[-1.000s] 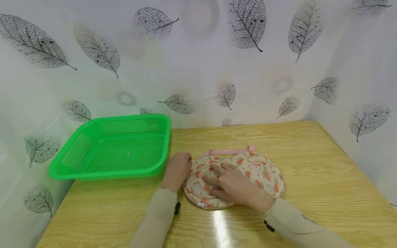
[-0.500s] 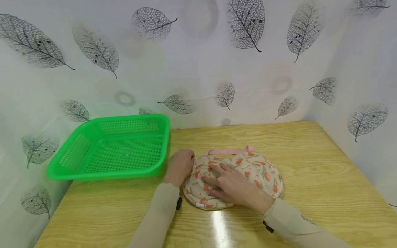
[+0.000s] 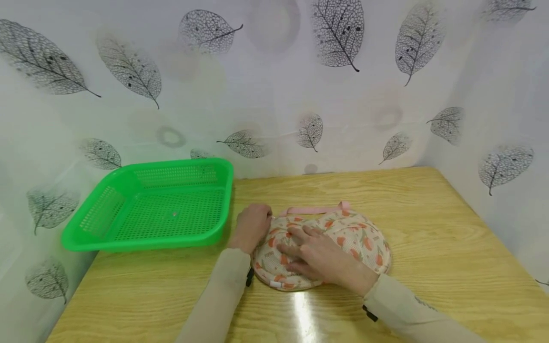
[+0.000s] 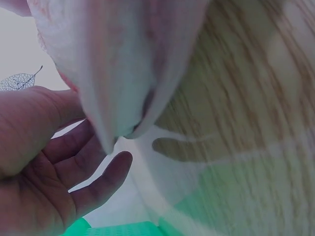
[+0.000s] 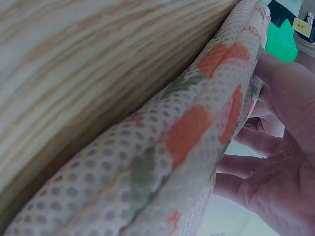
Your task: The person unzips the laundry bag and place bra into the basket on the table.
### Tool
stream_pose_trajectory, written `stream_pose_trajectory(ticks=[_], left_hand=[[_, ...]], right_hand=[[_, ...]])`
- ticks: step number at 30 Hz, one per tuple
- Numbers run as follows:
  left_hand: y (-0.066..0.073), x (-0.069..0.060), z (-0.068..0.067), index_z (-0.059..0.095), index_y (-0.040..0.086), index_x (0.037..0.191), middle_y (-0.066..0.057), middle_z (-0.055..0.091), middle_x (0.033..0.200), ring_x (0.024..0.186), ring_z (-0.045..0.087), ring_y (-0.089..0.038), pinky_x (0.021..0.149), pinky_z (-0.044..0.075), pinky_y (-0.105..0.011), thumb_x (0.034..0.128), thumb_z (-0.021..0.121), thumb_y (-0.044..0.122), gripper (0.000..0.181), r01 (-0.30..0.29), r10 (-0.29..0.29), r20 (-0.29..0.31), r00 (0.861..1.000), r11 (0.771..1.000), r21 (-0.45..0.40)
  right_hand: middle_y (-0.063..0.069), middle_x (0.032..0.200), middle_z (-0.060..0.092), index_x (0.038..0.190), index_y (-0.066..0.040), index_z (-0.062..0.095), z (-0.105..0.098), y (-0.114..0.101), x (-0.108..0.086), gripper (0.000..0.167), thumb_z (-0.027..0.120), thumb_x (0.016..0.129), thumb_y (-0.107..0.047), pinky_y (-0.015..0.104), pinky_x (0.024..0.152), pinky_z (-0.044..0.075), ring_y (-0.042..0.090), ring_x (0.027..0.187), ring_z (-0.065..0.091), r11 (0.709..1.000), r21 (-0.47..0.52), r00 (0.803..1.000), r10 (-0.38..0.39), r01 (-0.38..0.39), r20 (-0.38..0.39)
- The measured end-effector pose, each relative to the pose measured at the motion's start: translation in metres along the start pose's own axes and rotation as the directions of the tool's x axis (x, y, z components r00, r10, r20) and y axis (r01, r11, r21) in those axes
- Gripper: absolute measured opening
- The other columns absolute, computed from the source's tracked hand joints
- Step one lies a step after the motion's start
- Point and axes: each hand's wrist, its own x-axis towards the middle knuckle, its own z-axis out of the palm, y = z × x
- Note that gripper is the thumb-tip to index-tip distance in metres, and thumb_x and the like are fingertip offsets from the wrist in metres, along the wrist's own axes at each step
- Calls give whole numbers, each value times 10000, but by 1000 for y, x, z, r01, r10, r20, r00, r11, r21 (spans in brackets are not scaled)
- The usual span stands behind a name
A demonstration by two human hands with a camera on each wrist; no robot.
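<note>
Wood-grain table (image 3: 429, 238) before leaf-printed backdrop (image 3: 274, 90)

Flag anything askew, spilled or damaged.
The green basket appears to overhang the left edge of the table instead of sitting fully on it. A pale speck inside is unidentifiable. The floral fabric piece shows no damage; nothing looks spilled.

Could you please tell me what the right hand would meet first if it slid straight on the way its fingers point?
Probably the left hand, at the left edge of the floral mesh bag on which the right hand rests, though depth is unclear.
</note>
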Motion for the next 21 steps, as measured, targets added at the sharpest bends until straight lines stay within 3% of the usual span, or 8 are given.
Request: stream_pose_trajectory(ticks=[7,12,14,17,21], left_hand=[[0,-2,-3,757,61,953,-93,767,963,857,721,-276,722,587,-442,972,595,111,170,12,-12,29,1000,1000,-11],[1,-27,-8,712,26,1133,-154,743,1054,921,717,-311,759,593,-456,1008,592,182,234,-4,4,-26,1000,1000,27],[2,-44,-9,706,25,1146,-156,731,1037,903,708,-307,741,591,-440,1019,599,198,240,-47,51,-79,996,998,48],[5,-68,-8,722,41,1055,-123,705,946,823,676,-269,680,568,-391,998,644,183,171,-120,127,-150,980,991,57],[7,-93,-8,734,60,1093,-73,679,988,868,650,-218,679,568,-353,960,698,175,180,-201,196,-147,970,979,-20]], right_hand=[[252,1482,533,1409,-224,642,-3,0,2,494,684,959,-423,582,1024,511,468,1292,579,993,111,997,40,-47,60],[261,1528,485,1453,-212,596,-6,3,3,507,660,985,-395,602,1069,470,468,1371,511,976,211,993,36,-60,115],[244,1558,455,1470,-213,577,-8,7,2,505,661,992,-351,582,1079,468,437,1394,498,951,293,986,54,-100,160],[214,1603,402,1497,-204,542,-14,15,-1,519,662,998,-283,470,1014,535,320,1299,607,880,431,966,102,-199,238],[182,1619,391,1506,-185,528,-19,26,-6,521,652,1003,-238,289,761,563,147,939,705,794,530,944,162,-299,289]])
